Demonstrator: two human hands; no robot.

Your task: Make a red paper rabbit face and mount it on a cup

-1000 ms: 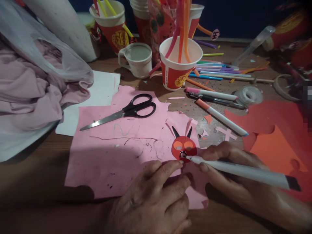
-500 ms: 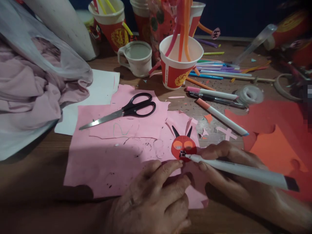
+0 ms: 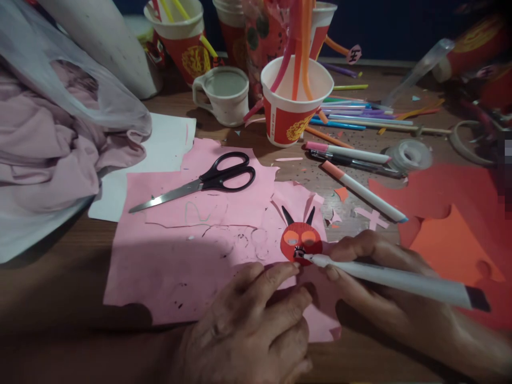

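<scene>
- The right hand (image 3: 384, 290) has its fingers clamped on a white marker (image 3: 400, 278), which lies aslant with its dark end out to the right and its tip at the mouth of a red paper face.
- That red paper face (image 3: 286, 249), with black horns and orange eye patches, lies at the right part of the pink paper (image 3: 160, 272), between the marker's tip and the other hand.
- The left hand (image 3: 256, 320) is palm down over the pink paper, fingers bent and slightly apart, the index fingertip at the face's lower edge.
- Black-handled scissors (image 3: 226, 178) lie on the pink paper beyond the left hand, blades pointing left.
- A white sheet (image 3: 162, 144) shows from under the pink paper's far left edge, near a plastic bag (image 3: 120, 109) and pink cloth (image 3: 40, 138).
- Past the face stand a red-and-white paper cup (image 3: 282, 125) with bent pink and orange stems, and a white mug (image 3: 232, 104) just left of it.
- An orange-capped marker (image 3: 364, 192), a pink-capped marker (image 3: 352, 152), a black pen (image 3: 356, 162) and a clear tape roll (image 3: 410, 154) lie on the tabletop (image 3: 60, 293).
- Orange paper (image 3: 448, 245) rests on red paper (image 3: 460, 184) at the right.
</scene>
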